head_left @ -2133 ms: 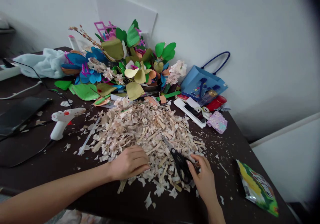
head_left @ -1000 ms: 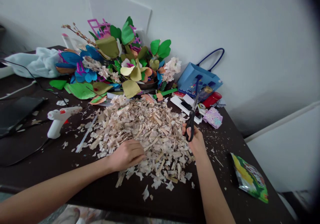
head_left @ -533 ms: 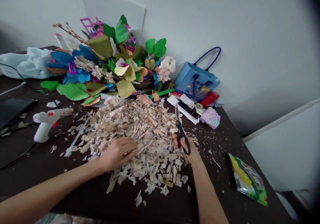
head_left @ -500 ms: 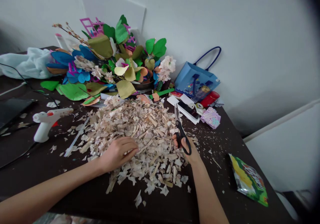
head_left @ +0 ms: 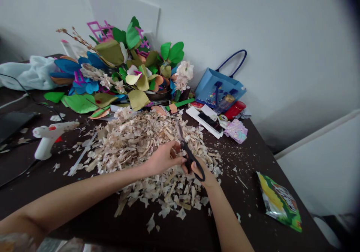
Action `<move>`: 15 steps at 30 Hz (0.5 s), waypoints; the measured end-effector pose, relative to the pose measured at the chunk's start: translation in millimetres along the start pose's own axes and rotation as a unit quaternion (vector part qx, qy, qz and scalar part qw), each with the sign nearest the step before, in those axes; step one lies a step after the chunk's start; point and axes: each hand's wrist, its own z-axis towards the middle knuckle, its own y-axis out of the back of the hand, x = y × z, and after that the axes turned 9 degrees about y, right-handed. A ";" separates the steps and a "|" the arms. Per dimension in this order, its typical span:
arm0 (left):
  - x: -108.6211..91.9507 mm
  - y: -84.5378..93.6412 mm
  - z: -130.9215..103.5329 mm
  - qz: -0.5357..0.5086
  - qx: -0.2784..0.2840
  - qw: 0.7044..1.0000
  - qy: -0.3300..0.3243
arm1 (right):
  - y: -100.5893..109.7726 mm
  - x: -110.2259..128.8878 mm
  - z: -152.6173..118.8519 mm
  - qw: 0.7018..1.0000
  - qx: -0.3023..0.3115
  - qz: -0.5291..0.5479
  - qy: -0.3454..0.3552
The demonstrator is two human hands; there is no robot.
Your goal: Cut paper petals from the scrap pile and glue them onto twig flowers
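A pair of scissors [head_left: 189, 154] with black handles is in my right hand [head_left: 204, 174], its blades pointing up and away over the pile. The blades look closed together. My left hand [head_left: 163, 157] is right beside the scissors, close to the handles and my right fingertips. Its thumb and fingers are curved with a gap between them, and I make out nothing held there. Below both hands spreads a wide heap of pale paper-like scraps [head_left: 126, 135], beige and whitish, with some strip-like pieces among them.
A white glue gun [head_left: 46, 141] with a cable stands at the left. Behind the heap are colourful artificial flowers and leaves [head_left: 137, 100]. At the back right are a blue bag [head_left: 209, 87], a phone [head_left: 210, 122] and a patterned cloth [head_left: 236, 131]. A green-yellow packet [head_left: 279, 203] lies near the right edge.
My left hand has moved right, from the heap to the scissors. My right hand has shifted slightly left with the scissors, which now tilt more to the left.
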 end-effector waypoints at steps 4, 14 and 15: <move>2.0 1.6 -1.0 0.043 -0.019 0.999 -0.010 | 4.9 7.0 -0.8 1.000 0.016 0.007 -0.004; 9.0 25.5 -7.9 0.223 0.042 0.970 -0.083 | 52.3 9.9 -2.1 0.976 -0.205 0.033 0.070; 7.0 26.5 -5.3 0.245 0.035 0.965 -0.085 | 54.6 10.9 -1.9 0.973 -0.218 0.038 0.072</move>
